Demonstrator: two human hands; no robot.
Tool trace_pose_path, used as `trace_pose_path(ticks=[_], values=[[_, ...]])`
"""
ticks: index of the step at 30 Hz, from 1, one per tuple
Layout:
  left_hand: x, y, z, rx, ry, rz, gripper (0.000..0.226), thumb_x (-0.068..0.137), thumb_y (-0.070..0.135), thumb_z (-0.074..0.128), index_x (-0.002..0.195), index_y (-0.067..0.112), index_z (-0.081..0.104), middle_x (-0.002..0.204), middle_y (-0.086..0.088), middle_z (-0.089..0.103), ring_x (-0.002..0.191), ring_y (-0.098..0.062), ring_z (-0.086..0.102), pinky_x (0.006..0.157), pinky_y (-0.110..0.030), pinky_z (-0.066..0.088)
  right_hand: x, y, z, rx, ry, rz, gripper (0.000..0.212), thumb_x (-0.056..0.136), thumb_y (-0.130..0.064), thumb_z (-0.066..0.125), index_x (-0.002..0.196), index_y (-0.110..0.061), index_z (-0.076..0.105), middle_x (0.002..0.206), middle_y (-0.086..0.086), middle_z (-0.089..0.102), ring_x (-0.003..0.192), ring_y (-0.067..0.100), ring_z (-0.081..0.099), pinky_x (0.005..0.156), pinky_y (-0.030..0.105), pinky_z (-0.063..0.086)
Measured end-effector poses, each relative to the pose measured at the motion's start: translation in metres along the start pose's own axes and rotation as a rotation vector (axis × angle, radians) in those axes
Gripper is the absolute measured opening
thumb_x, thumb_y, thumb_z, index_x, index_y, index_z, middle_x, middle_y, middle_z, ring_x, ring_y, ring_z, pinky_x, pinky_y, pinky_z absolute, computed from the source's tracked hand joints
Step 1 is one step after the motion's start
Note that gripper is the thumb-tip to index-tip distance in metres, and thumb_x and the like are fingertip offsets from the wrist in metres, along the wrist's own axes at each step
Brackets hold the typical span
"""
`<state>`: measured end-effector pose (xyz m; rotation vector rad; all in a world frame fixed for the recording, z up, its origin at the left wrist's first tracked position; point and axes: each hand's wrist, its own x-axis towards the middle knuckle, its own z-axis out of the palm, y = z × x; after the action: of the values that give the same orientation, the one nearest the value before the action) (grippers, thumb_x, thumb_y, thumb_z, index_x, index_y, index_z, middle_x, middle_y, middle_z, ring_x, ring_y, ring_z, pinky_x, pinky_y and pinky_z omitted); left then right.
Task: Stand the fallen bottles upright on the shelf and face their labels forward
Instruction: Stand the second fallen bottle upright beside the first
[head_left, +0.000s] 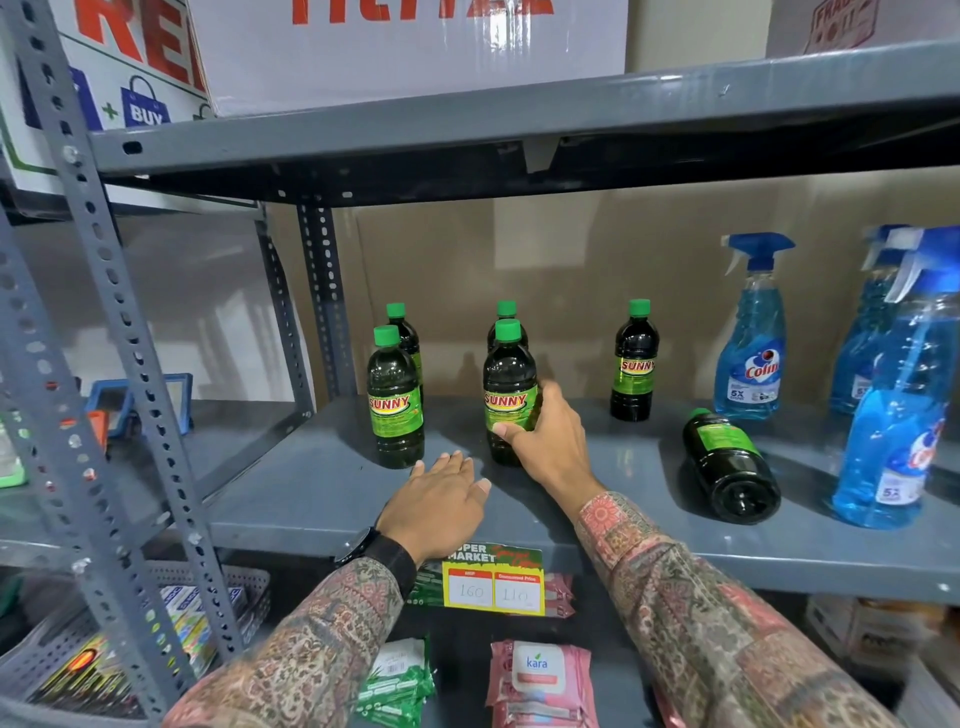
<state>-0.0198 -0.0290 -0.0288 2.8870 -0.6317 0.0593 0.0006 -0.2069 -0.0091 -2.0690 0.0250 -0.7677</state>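
Note:
Several dark bottles with green caps and green SUNNY labels stand on the grey shelf (322, 483). My right hand (545, 441) grips the lower part of the upright front middle bottle (509, 374), its label facing me. My left hand (441, 499) rests flat and open on the shelf just in front of it, holding nothing. The front left bottle (395, 400) stands upright with its label forward, and another bottle stands behind each front one. A further upright bottle (635, 364) is to the right. One bottle (727, 462) lies on its side, base toward me.
Blue Colin spray bottles (750, 332) (898, 405) stand at the right of the shelf. A price tag (493, 587) hangs on the shelf's front edge. Wipe packs (540, 680) lie on the shelf below. A slotted grey upright (104, 322) rises at left; another shelf hangs overhead.

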Motion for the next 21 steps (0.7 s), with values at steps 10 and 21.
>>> trace_pose_path(ticks=[10,21], values=[[0.002,0.000,0.000,-0.002,-0.003,0.003,0.067,0.109,0.047,0.016,0.165,0.010,0.015,0.175,-0.005,0.010,0.161,-0.019,0.007,0.129,-0.042,0.001,-0.003,-0.006,-0.014,0.044,-0.087,-0.030,0.077,0.081,-0.039,0.084,0.144,-0.017,0.046,0.134,0.005,0.062,0.129,0.027,0.058,0.098,0.035,0.044],[0.001,-0.002,0.000,-0.016,-0.022,0.002,0.067,0.110,0.047,0.016,0.165,0.009,0.012,0.175,-0.006,0.007,0.161,-0.020,0.006,0.129,-0.042,0.000,0.002,0.000,-0.156,-1.113,-0.091,0.411,0.079,0.087,-0.060,0.071,0.142,-0.009,0.045,0.143,0.019,0.052,0.133,0.041,0.048,0.103,0.056,0.048]])
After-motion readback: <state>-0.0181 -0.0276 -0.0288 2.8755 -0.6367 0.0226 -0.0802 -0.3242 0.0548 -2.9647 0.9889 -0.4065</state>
